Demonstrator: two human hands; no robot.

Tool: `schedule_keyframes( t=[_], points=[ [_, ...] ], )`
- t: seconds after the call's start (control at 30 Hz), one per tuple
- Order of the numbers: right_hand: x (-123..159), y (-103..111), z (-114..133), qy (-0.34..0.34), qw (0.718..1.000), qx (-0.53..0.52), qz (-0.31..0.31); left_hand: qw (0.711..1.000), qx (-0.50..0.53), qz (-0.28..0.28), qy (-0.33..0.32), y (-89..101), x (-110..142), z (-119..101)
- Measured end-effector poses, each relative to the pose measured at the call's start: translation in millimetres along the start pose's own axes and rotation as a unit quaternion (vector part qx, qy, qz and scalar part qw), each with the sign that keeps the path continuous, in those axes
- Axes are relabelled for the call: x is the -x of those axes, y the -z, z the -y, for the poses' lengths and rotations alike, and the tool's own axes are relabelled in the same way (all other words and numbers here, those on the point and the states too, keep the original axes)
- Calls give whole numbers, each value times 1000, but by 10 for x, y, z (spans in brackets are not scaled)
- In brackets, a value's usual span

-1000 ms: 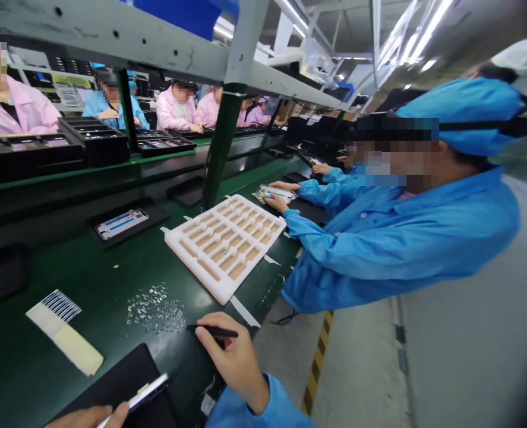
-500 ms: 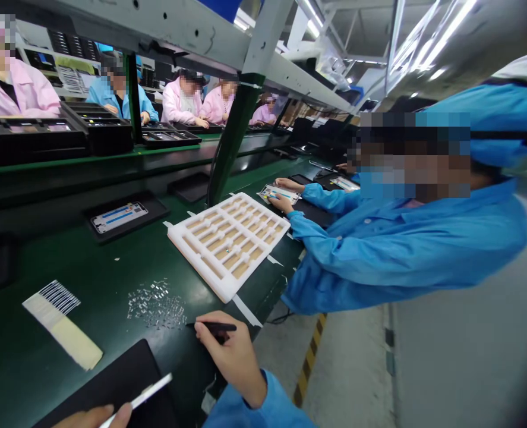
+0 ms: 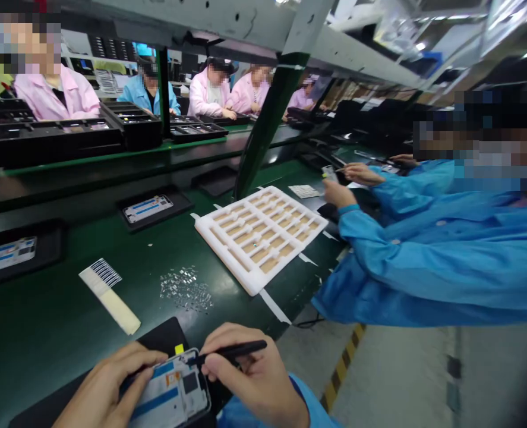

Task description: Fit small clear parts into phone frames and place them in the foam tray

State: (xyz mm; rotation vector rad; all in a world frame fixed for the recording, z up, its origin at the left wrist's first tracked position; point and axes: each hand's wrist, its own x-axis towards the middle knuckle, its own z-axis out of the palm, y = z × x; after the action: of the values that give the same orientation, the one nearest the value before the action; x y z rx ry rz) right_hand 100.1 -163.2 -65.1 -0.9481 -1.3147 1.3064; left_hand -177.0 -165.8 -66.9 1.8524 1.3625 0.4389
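Note:
At the bottom of the head view, my left hand (image 3: 107,389) grips a phone frame (image 3: 158,397) by its left edge, its inner side facing up with blue strips and a yellow tab. My right hand (image 3: 258,377) pinches black tweezers (image 3: 245,349), their tip at the frame's upper end. Whether the tip holds a small part is too fine to make out. Beneath the frame lies a black tray (image 3: 167,334). Just beyond it, many tiny shiny pieces (image 3: 185,289) are scattered on the green bench (image 3: 156,249).
A white foam tray (image 3: 245,279) with slots sits beyond my right hand. Left of the pieces lies a pale strip with white lines (image 3: 116,306). Black trays (image 3: 180,201) with phone frames stand farther back. A co-worker in a blue sleeve (image 3: 379,238) works at right; a green post (image 3: 265,125) rises behind.
My right hand and the tweezers have left the scattered pieces and come to the phone frame. The frame, seen edge-on before, now lies flatter with its inner side up. The view has swung left.

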Motion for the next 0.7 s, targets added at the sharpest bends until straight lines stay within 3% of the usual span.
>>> schedule_keyframes(
  t=[0.23, 0.7],
  points=[
    [-56, -243, -94, -11, 996, 78, 47, 995, 54, 63, 50, -13, -29, -112],
    [-75, -273, -174, -21, 993, 109, 32, 996, 61, 34, 57, -113, 5, -42]
  ],
)
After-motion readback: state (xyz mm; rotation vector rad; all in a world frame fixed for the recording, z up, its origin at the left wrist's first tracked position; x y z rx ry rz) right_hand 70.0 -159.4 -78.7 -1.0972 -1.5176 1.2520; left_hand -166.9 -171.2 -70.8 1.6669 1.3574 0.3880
